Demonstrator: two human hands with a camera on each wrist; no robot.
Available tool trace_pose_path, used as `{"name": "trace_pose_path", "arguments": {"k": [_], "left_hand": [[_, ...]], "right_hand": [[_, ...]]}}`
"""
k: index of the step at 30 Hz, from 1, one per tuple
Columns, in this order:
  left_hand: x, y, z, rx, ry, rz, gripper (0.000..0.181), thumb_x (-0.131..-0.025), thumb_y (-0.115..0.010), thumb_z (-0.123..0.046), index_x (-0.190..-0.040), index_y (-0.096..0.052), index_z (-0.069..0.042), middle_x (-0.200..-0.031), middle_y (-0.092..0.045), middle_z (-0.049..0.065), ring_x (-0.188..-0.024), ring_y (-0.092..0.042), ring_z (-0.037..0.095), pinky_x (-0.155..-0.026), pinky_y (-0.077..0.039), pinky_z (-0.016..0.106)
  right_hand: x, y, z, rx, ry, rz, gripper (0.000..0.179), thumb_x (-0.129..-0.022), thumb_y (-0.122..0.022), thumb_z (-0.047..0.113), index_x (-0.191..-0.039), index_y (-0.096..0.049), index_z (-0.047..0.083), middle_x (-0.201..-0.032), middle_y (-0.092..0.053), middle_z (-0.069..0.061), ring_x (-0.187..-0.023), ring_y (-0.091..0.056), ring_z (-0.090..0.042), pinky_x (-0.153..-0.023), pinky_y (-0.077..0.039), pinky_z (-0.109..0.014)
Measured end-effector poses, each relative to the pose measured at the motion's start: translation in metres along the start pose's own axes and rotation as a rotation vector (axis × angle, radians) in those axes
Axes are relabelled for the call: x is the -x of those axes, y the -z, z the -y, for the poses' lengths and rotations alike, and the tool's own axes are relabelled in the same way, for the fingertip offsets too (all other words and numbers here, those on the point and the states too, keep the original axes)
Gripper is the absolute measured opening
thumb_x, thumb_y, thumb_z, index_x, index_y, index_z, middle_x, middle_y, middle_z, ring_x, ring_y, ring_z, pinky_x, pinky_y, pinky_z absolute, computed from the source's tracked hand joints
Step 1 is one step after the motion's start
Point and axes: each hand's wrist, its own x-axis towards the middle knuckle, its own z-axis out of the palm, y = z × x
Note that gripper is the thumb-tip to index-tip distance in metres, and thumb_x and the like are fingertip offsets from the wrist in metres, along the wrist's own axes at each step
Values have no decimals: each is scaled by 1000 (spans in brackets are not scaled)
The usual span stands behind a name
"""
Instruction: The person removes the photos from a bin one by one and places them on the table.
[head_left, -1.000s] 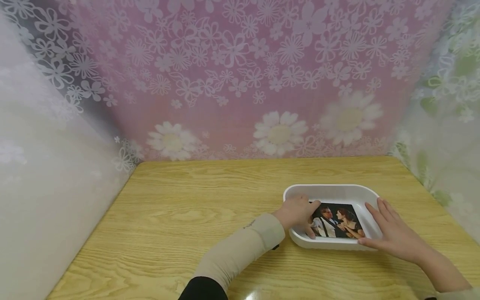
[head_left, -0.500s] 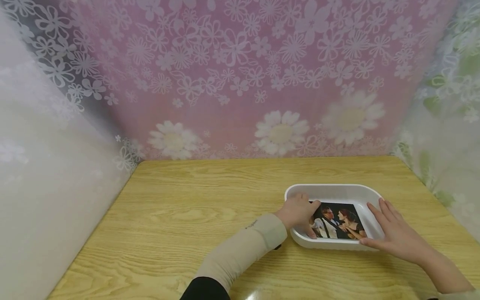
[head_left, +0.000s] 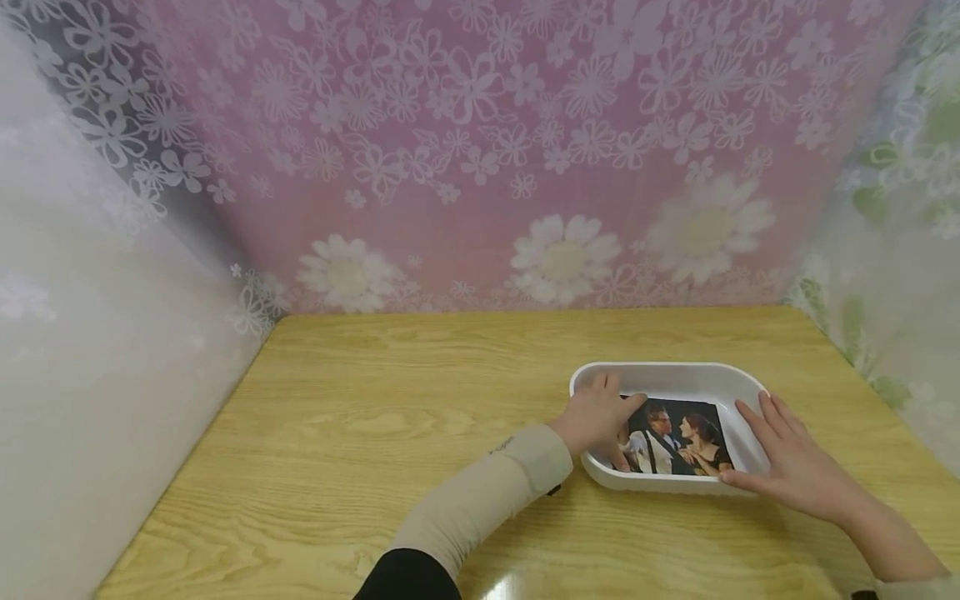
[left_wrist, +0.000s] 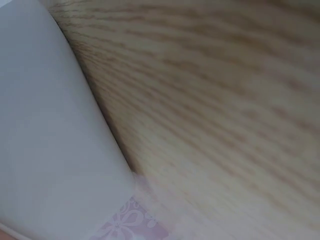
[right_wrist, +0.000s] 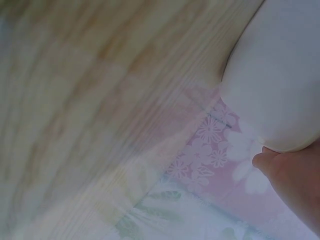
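A white tray (head_left: 660, 372) with rounded corners stands on the right of the table in the head view. Inside it lies a dark picture (head_left: 678, 437) of two people, perhaps a photo or a cover. My left hand (head_left: 594, 421) reaches over the tray's left end, its thumb and a finger spanning the picture's left end and holding it at opposite edges. Spread and fairly straight, the fingers of my right hand (head_left: 791, 462) rest on the tray's right rim, the thumb along the front. Both wrist views show the tray's outer wall (left_wrist: 50, 125); a fingertip (right_wrist: 265, 159) touches its rim in the right one.
The wood-grain table (head_left: 390, 392) extends to the left of the tray. A pink flowered backdrop (head_left: 487, 167) rises behind it. Pale sheets flank it, the left sheet (head_left: 97, 350) and the leaf-patterned right sheet (head_left: 892, 292).
The head view has shifted slightly. The back fingers of my left hand have lifted a little within the tray. My right hand stays on the rim.
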Motion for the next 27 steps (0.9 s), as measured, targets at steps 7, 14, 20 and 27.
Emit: {"name": "trace_pose_path", "arguments": {"k": [7, 14, 20, 27], "left_hand": [[2, 1, 2, 16, 8, -41, 111, -42, -60, -80, -138, -27, -34, -123, -32, 6, -110, -31, 18, -81, -39, 26], [-1, 0, 1, 89, 17, -58, 104, -45, -62, -76, -135, -29, -34, -121, -32, 2, -108, -32, 17, -82, -37, 31], [-6, 0, 3, 310, 30, -44, 102, -53, -74, -57, -138, -19, -40, -110, -40, -3, -75, -45, 5, -57, -40, 18], [-6, 1, 4, 438, -9, -48, 89, -65, -75, -40, -136, -22, -42, -88, -41, -11, -66, -43, 1, -57, -38, 18]], "right_hand": [[-3, 2, 0, -11, -12, 33, 96, -73, -70, 37, -137, -16, -10, -137, 2, -36, -128, 19, -29, -98, 18, -37], [-2, 2, 3, -21, -33, 40, 97, -73, -70, 37, -138, -14, -9, -136, 1, -37, -128, 19, -30, -98, 18, -37], [-5, 3, 2, -24, -17, 28, 100, -73, -70, 36, -141, -7, -2, -137, 2, -37, -128, 18, -32, -98, 17, -40], [-4, 2, 3, -50, -18, 27, 101, -72, -71, 36, -141, -7, -1, -136, -2, -38, -128, 16, -33, -98, 16, -41]]}}
